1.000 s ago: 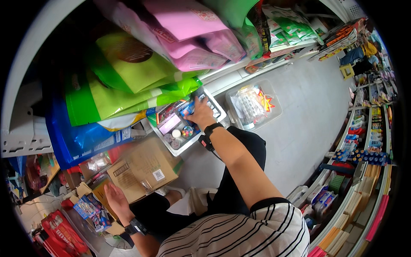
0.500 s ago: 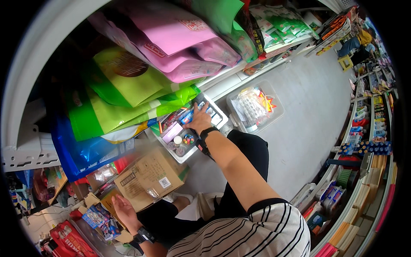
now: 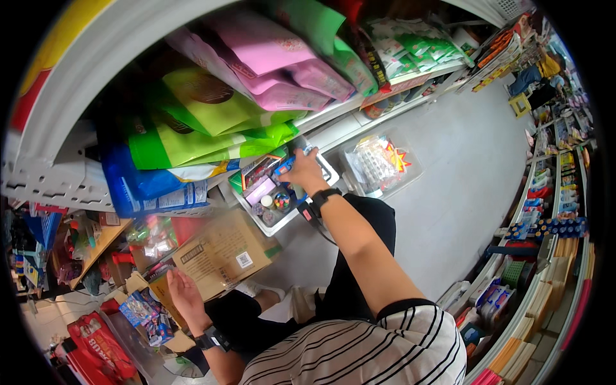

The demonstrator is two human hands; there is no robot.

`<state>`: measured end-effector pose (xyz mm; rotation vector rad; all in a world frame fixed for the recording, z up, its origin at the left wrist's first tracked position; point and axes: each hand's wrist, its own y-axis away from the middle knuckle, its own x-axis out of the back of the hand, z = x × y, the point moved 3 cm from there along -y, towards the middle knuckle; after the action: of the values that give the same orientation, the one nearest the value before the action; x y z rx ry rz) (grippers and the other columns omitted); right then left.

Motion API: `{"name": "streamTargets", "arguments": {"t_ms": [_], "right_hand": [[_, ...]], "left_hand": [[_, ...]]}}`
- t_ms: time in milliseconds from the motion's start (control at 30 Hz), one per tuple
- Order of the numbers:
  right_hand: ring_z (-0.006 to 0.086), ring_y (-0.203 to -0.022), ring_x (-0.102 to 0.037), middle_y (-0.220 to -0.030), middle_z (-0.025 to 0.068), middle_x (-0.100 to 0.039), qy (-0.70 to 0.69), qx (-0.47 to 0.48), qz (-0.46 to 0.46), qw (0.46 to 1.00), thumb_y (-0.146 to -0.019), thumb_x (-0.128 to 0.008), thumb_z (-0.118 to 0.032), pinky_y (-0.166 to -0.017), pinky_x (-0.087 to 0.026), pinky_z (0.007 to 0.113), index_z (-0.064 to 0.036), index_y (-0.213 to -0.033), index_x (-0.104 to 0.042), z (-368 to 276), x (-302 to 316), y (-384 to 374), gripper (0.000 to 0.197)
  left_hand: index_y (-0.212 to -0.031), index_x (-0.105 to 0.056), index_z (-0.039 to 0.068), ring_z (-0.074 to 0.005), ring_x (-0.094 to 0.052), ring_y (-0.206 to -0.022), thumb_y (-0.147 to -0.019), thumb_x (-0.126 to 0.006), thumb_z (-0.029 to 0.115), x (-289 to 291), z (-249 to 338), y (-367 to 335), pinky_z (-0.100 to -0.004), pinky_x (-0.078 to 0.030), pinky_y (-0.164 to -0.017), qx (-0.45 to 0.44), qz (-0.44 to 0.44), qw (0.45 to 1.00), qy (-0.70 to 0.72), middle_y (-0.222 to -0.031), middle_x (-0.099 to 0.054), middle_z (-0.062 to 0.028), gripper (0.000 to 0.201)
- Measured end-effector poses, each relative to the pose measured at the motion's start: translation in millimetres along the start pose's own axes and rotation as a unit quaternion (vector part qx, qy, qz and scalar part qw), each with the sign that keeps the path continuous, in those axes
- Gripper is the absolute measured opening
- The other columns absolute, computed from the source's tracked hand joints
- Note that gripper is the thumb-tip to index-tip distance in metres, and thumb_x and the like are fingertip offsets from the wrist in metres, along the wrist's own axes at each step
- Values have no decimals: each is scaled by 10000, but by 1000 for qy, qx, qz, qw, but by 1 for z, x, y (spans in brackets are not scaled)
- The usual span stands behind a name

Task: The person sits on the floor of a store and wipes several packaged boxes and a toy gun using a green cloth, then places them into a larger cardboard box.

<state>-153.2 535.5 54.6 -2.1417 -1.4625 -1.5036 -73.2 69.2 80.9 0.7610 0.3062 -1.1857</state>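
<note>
My right hand (image 3: pixel 303 172) reaches into a white tray (image 3: pixel 273 231) of small goods, with its fingers bent down among them. A small blue item (image 3: pixel 284 166) lies against its thumb side; the fingertips are partly hidden, so what they grip cannot be made out. Near the hand in the tray are a lilac box (image 3: pixel 259 190), a round white-lidded jar (image 3: pixel 266 201) and a container of multicoloured pieces (image 3: pixel 281 201). My left hand (image 3: pixel 186 297), empty with fingers loosely spread and slightly curled, hovers beside a brown cardboard box (image 3: pixel 218 250).
Green bags (image 3: pixel 212 144) and pink bags (image 3: pixel 276 61) overhang the shelf above the tray. A clear bin (image 3: pixel 410 178) with packaged goods stands on the grey floor (image 3: pixel 455 186). Stocked shelves (image 3: pixel 532 256) line the right. An open carton with blue packets (image 3: pixel 144 314) is at lower left.
My right hand's spread fingers have drawn together and bent down over the tray. My left hand stays beside the cardboard box. The whole view has shifted slightly.
</note>
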Motion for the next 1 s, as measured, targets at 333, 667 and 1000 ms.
{"name": "streamTargets", "arguments": {"t_ms": [333,667,1000], "right_hand": [[479,-1303,-332,-1459,341,-111,-235,272,160,920,-487,-871,-348,-1003,-409,441,-122,-1281,-445,-13,40,185,929],[300,-1253,-424,-1284,199,-463,-658,83,10,748,-872,-637,-254,-969,-412,386,-88,-1238,-456,8,21,232,441],[364,-1360,-299,-1472,176,-334,-105,557,96,818,-892,-516,-226,-1093,-249,491,-72,-1309,-509,-55,23,296,445]], "left_hand": [[-1370,-374,75,-226,-477,-1214,-979,-444,375,-153,-76,87,-360,-406,-974,285,-304,908,-35,-1355,-475,-107,498],[-1333,-391,50,-218,-552,-1144,-969,-484,301,-127,-52,113,-381,-480,-936,49,-211,966,-145,-1267,-543,-95,451],[-1301,-407,32,-142,-576,-1025,-907,-564,102,-128,-49,139,-273,-504,-804,22,-218,951,-217,-1181,-556,-82,430]]}}
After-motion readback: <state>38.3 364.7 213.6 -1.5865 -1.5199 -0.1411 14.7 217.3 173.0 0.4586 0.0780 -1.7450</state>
